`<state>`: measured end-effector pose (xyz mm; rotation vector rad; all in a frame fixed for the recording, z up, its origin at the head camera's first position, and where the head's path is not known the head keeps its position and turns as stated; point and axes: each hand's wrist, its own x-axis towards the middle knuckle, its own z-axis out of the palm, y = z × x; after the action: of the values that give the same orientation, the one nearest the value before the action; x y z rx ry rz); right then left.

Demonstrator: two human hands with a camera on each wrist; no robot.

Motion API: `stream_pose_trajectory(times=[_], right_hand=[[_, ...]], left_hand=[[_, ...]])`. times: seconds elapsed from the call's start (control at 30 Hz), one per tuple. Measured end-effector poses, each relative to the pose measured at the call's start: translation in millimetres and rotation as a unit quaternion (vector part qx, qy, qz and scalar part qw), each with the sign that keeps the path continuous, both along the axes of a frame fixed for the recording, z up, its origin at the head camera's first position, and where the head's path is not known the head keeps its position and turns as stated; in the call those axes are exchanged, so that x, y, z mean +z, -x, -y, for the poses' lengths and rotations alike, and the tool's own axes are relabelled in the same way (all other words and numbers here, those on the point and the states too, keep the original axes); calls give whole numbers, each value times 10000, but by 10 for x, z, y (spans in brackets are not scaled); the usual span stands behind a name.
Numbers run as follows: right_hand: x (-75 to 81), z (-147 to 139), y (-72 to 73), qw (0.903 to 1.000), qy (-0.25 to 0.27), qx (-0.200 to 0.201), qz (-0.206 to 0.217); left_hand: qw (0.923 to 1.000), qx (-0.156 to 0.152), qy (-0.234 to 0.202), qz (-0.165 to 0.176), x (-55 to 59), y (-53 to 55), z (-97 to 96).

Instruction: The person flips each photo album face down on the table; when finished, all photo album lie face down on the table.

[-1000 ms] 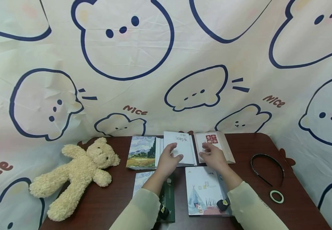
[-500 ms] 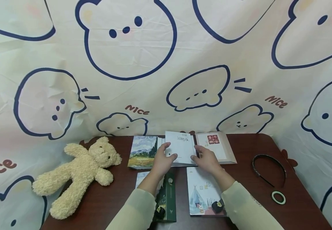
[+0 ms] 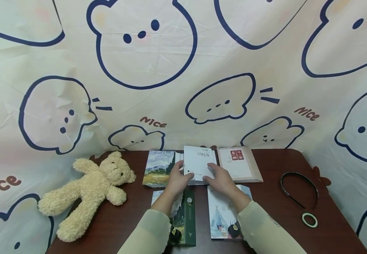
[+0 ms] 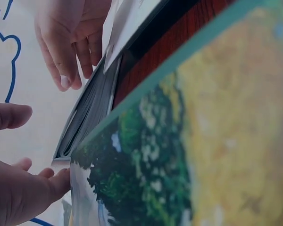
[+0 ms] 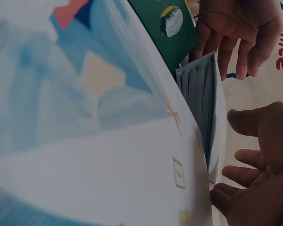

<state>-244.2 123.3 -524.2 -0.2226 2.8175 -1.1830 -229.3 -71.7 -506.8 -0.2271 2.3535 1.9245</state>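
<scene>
A white book with grey lettering lies in the back row on the table. At its lower left edge is my left hand, thumb apart from the fingers and extended over the cover's corner. My right hand is over the book's lower right part, thumb and fingers spread. In the left wrist view the left hand has its fingertips near the end of a thick book. In the right wrist view, a gap separates the right hand's thumb from the book. Whether either hand touches it is unclear.
A landscape-covered book lies left of the white one, and a red-stamped book right. Nearer lie a green book and a tent-picture book. A teddy bear, headband and pale ring flank them.
My right hand has moved left, from the red-stamped book to over the white book. The left hand has drawn slightly left, toward the white book's edge. The books look unmoved.
</scene>
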Motion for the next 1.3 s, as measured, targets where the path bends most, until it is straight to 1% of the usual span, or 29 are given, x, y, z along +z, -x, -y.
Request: stream_pose_trajectory(times=[0.23,0.43,0.63,0.87,1.03,1.2,1.3], right_hand=[[-39,47,34,10000,-76,20,19],[-30,59,71,9998,-186,20,-74],[-14,62,69,9998,-222,-4,-1],[-44,78,55,9995,-310,-9,-9],[-40,87,51,9995,-325,13,-50],[-36,87,54,9993,-369,-8,21],[-39,88,61,9994,-356,10,-12]], left_hand=[[9993,-228,47,291,-45,2,37],[9988,-354,65,332,-50,20,50],[9984,-378,-30,423,-53,20,54],[9982,-344,-127,479,-100,1,81],[9975,-287,-321,553,-106,-4,108],[9966,-356,-474,565,-113,-8,133],[9964,-351,-536,556,-119,-3,145]])
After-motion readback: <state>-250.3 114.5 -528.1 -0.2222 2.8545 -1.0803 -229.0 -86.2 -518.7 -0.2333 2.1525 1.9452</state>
